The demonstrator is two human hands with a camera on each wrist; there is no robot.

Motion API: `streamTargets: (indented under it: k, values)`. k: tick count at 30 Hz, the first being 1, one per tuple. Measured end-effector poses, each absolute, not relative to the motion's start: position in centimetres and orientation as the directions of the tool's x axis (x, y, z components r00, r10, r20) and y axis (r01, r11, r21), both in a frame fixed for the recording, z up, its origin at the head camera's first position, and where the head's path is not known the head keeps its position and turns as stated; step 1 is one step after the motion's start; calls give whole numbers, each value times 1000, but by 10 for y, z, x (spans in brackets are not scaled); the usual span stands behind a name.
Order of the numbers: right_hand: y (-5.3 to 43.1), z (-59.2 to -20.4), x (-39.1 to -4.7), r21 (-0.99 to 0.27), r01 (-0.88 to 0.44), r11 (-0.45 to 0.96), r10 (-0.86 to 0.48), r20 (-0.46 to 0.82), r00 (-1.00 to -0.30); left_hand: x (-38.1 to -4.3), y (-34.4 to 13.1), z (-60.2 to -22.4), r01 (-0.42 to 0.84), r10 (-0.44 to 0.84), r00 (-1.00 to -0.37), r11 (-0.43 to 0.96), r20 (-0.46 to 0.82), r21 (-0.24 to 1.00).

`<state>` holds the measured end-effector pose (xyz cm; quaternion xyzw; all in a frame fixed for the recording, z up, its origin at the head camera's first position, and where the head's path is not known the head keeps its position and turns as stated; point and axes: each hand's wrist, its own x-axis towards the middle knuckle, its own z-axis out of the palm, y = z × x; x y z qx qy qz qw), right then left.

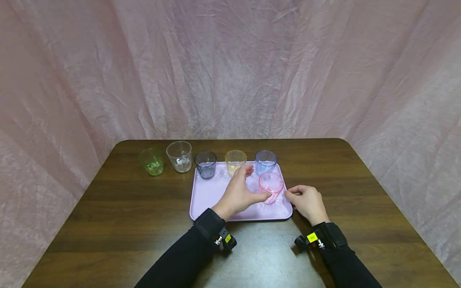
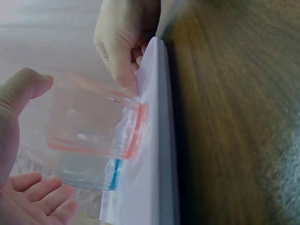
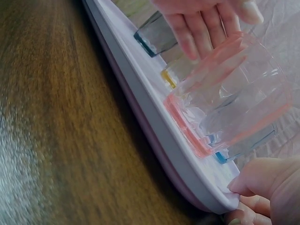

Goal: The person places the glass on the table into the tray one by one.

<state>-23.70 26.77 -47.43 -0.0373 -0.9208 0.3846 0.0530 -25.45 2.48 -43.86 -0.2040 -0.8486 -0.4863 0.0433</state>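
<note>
A pink glass (image 1: 271, 183) stands upright on the front right part of a lilac tray (image 1: 211, 200). Beside it my left hand (image 1: 237, 194) is held with thumb and fingers spread; the left wrist view shows a gap between thumb (image 2: 33, 83) and glass. At the tray's right edge my right hand (image 1: 306, 202) pinches the rim, thumb (image 3: 253, 176) on top and fingers beneath. Along the tray's back stand a blue glass (image 1: 265, 161), a yellow glass (image 1: 235, 158) partly behind my left fingers, and a grey glass (image 1: 206, 167).
Left of the tray, a clear glass (image 1: 180, 157) and a green glass (image 1: 153, 161) stand on the brown wooden table (image 1: 119, 224). A pink curtain (image 1: 230, 72) hangs behind the table's back edge. Each wrist wears a black strap with a small camera.
</note>
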Motion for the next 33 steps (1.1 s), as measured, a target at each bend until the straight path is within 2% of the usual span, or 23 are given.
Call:
streamTargets:
  k: [10,17,33]
  values:
    - [268,-475,-237,-695,30,718,111,72,-991,-258,13,-429,395,297,-910,412,289,821]
    - [268,-473,-237,-703,33,711,108,63,-992,-261,2,-426,402,289,-905,340,312,850]
    - [267,-473,-237,-697,35,717,106,59,-993,-264,-33,-415,418,246,-903,319,352,850]
